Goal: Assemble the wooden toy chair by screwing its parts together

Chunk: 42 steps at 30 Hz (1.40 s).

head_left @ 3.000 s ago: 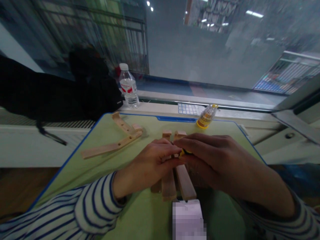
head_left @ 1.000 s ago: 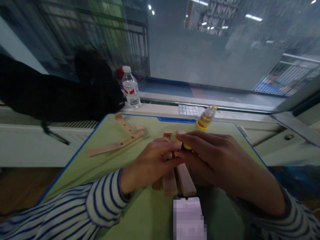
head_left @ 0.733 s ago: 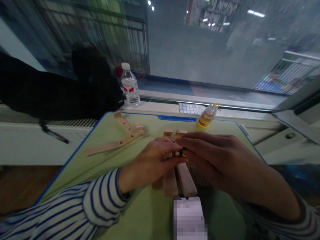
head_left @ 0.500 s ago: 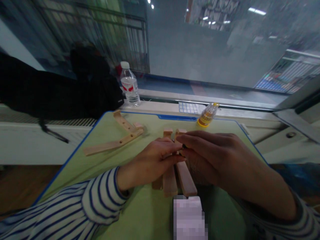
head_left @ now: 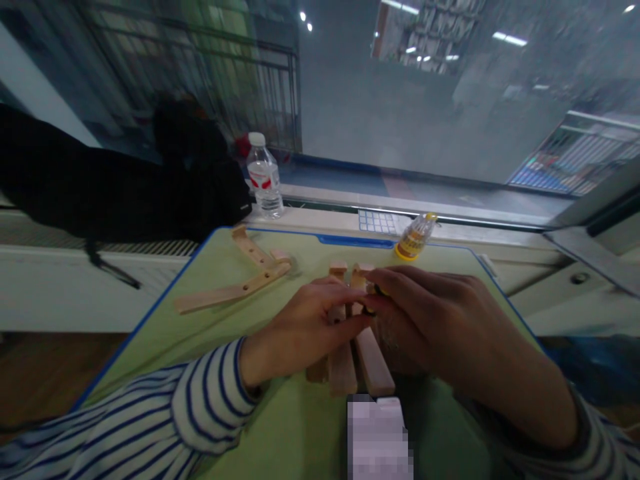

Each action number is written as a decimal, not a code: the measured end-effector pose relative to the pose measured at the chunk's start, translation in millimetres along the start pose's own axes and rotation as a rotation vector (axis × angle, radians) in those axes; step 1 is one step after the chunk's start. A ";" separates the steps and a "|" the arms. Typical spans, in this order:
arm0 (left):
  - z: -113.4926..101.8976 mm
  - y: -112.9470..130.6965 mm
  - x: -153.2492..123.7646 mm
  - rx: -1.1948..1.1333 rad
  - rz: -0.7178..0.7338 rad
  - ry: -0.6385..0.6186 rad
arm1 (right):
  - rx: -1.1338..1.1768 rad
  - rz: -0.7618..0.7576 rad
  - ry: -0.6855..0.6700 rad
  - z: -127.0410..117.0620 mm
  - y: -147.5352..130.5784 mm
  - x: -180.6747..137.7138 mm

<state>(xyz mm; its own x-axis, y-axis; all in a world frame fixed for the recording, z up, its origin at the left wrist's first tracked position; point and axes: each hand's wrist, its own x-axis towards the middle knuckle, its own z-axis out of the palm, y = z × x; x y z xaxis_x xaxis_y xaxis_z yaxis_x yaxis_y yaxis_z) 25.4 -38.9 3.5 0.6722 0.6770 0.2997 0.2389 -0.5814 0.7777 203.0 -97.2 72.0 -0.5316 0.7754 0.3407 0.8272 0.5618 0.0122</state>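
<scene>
Two pale wooden pieces, a left one (head_left: 343, 373) and a right one (head_left: 375, 367), lie side by side on the green tabletop (head_left: 280, 427). Each has a hooked far end. My left hand (head_left: 310, 323) reaches over them, thumb and fingers closed near their middle. From the right, my right hand (head_left: 440, 320) meets it with its fingertips pinched together. Something small, dark and yellowish shows between the fingertips, too hidden to name. Beneath the hands sits a brownish block, mostly covered.
Two joined wooden pieces with holes (head_left: 255, 283) lie at the table's far left. A small yellow-capped bottle (head_left: 415, 238) stands at the back right. On the sill are a water bottle (head_left: 266, 177) and a black bag (head_left: 200, 180). A blurred-out pinkish object (head_left: 380, 433) is at the front.
The view has tilted slightly, so everything sits a little lower. My right fingertips have shifted slightly, and more of the small dark and yellowish thing shows between the hands. The wooden pieces stay put.
</scene>
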 end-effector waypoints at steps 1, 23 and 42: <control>0.6 1.0 -0.6 0.012 -0.016 0.039 | 0.016 0.006 0.009 0.7 0.3 0.6; -1.0 -9.2 2.3 -0.062 0.014 -0.102 | -0.004 -0.061 0.007 -2.6 4.4 -6.5; 6.2 -2.8 -2.0 -0.035 -0.032 0.079 | 0.032 -0.056 -0.032 -4.6 4.9 -2.5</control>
<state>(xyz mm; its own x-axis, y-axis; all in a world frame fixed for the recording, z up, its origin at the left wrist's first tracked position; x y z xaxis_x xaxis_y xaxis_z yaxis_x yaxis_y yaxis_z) 27.7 -41.4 -2.6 0.6068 0.7295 0.3158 0.2339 -0.5435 0.8061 209.1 -97.7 75.5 -0.5833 0.7508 0.3101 0.7897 0.6135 -0.0001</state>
